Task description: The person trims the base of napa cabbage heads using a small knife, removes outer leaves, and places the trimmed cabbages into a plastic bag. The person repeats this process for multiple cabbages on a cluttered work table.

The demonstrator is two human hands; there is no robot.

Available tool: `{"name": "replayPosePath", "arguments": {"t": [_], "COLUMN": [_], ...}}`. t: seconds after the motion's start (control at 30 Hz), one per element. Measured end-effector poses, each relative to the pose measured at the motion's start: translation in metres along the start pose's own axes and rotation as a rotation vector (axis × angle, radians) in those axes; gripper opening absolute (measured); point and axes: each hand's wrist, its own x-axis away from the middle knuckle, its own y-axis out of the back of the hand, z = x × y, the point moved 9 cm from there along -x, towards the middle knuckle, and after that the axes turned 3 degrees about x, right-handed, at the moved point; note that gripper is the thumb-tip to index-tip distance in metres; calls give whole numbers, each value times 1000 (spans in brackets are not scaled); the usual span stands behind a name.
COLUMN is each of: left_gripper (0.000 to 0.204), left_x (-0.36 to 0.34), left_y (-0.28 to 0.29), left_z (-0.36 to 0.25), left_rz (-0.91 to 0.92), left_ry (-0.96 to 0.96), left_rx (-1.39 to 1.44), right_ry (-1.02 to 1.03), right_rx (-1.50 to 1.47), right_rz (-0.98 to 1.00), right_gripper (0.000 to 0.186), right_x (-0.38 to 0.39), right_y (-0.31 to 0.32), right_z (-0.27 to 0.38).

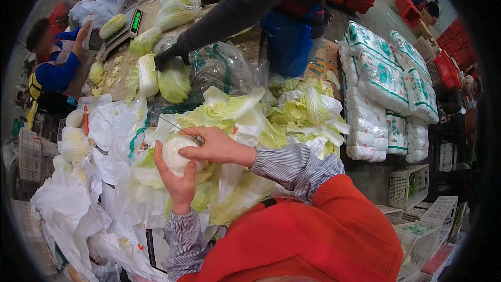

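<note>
My left hand (176,180) is wrapped round the pale, round base of a cabbage (175,152), with its white end turned up. My right hand (216,147) grips the short handle of a knife (199,140), and its thumb rests on the cabbage. The thin blade points up and left, past the white end. Around and below my hands lie loose yellow-green cabbage leaves (229,107) and white paper sheets. How far the cabbage reaches beneath my left hand is hidden.
Across the table a gloved co-worker's hand (172,56) touches a cabbage (175,83). A scale (122,34) and netted cabbages (177,14) lie farther back. Another person stands at far left. Wrapped white packs (383,75) are stacked at right; plastic crates (409,187) stand on the floor.
</note>
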Motion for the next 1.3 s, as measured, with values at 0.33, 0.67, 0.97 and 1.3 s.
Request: {"name": "replayPosePath", "arguments": {"t": [0.33,0.67,0.97,1.3], "left_gripper": [64,37,28,76], "left_x": [24,-26,-2,19], "left_y": [41,10,64,75], "left_z": [51,4,56,-6], "left_rz": [47,63,-351,-379], "left_ry": [32,181,67,-263], "left_rx": [-515,58,68,-594], "right_ry": [-382,-280,-184,-274], "right_rx": [-199,-141,-99,-147], "right_rz": [167,190,169,100], "right_gripper": [62,58,55,56], "right_x": [-7,-1,-4,-5], "right_y": [7,2,-11,-3], "right_z": [-17,-9,3,-7]}}
